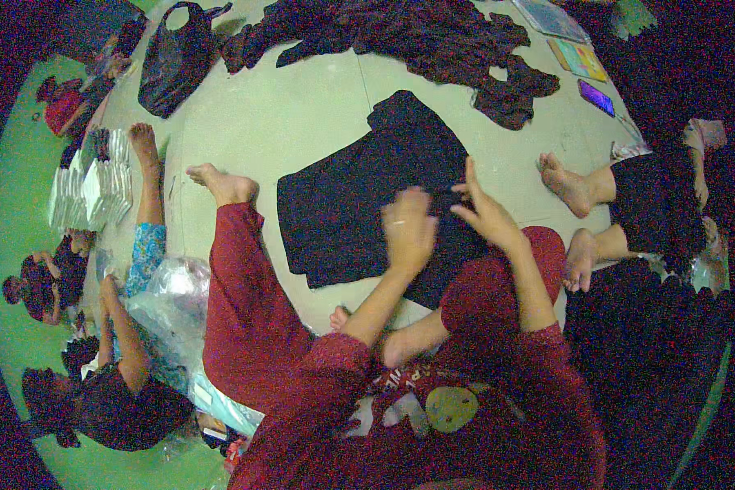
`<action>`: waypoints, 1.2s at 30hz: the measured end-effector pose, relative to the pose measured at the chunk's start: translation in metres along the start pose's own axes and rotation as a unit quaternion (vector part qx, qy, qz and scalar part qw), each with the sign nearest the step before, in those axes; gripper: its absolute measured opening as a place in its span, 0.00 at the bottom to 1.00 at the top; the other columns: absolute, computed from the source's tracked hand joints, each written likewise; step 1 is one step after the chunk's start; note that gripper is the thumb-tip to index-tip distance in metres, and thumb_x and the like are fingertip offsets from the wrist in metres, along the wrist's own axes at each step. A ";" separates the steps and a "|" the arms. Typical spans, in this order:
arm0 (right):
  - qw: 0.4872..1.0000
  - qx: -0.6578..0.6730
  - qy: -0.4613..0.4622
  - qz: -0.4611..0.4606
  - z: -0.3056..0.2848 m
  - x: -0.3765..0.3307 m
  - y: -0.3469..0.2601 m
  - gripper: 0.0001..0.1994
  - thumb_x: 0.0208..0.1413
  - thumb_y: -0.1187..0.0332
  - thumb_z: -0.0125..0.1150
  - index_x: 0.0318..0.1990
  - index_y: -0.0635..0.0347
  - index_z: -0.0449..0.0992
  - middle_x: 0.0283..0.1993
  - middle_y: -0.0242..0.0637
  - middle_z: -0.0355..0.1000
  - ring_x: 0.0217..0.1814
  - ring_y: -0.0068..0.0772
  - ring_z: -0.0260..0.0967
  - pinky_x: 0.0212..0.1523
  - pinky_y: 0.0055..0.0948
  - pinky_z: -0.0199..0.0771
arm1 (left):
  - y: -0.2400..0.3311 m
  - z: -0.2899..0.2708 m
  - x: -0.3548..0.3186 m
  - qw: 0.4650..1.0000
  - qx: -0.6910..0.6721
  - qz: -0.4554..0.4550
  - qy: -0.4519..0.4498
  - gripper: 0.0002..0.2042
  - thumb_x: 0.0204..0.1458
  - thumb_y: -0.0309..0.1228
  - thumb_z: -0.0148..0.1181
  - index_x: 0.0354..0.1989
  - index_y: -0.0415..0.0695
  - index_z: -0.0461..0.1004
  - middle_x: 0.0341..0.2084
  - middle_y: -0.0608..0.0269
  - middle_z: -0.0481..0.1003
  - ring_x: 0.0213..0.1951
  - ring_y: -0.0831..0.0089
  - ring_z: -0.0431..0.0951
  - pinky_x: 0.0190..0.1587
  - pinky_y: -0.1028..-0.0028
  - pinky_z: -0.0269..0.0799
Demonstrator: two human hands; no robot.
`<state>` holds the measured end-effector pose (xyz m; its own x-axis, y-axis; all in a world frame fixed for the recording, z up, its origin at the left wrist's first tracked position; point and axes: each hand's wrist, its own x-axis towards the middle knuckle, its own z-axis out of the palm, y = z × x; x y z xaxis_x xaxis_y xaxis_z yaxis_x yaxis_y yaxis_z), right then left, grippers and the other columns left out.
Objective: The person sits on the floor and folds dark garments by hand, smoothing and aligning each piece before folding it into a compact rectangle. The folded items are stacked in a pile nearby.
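Black garment (pixel 359 204) spread flat on pale floor (pixel 302 114), centre of frame, just above wearer's red-trousered knees. Left hand (pixel 408 229) centre frame, blurred, fingers curled down onto garment's lower right part; grip cannot be told. Right hand (pixel 486 208) just right of it, fingers extended, open, pressing same edge of cloth. Garment extends up and left from both hands. Dark clothes heap (pixel 400 33) along top. Black bag (pixel 175 57) upper left. White stacked packets (pixel 90 184) at left edge. Other person's bare feet (pixel 567 184) at right.

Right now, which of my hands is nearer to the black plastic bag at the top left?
Left. Your left hand rests on the black garment, on the side toward the black plastic bag; your right hand lies farther away.
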<state>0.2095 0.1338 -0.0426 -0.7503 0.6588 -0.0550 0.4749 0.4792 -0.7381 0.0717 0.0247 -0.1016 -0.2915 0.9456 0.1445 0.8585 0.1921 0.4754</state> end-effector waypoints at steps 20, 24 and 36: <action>0.948 -0.292 -0.062 -0.112 0.054 -0.030 0.022 0.30 0.38 0.80 0.51 0.55 0.49 0.64 0.46 0.37 0.64 0.46 0.40 0.61 0.41 0.36 0.66 | -0.111 -0.040 0.201 0.968 -0.116 -0.212 -0.068 0.17 0.42 0.39 0.59 0.34 0.36 0.71 0.29 0.51 0.74 0.32 0.61 0.75 0.33 0.66 0.70; 0.953 -0.277 -0.081 -0.097 0.052 -0.029 0.021 0.30 0.37 0.79 0.53 0.55 0.47 0.65 0.46 0.37 0.63 0.46 0.39 0.61 0.41 0.37 0.66 | -0.130 -0.047 0.233 0.928 -0.240 -0.240 -0.153 0.19 0.37 0.39 0.64 0.34 0.38 0.72 0.28 0.56 0.74 0.29 0.68 0.73 0.29 0.67 0.69; 0.964 -0.219 -0.137 -0.068 0.049 -0.017 0.025 0.39 0.31 0.83 0.56 0.58 0.46 0.60 0.47 0.38 0.64 0.49 0.44 0.61 0.48 0.39 0.64 | -0.078 -0.049 0.218 0.976 -0.218 0.021 -0.003 0.20 0.43 0.32 0.60 0.45 0.39 0.66 0.33 0.52 0.74 0.36 0.59 0.76 0.40 0.67 0.70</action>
<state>0.2115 0.1062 -0.0934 -0.8837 0.4239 -0.1984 0.4679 0.7884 -0.3995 -0.0795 0.2028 -0.0652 -0.2557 0.9521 0.1676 0.6087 0.0239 0.7931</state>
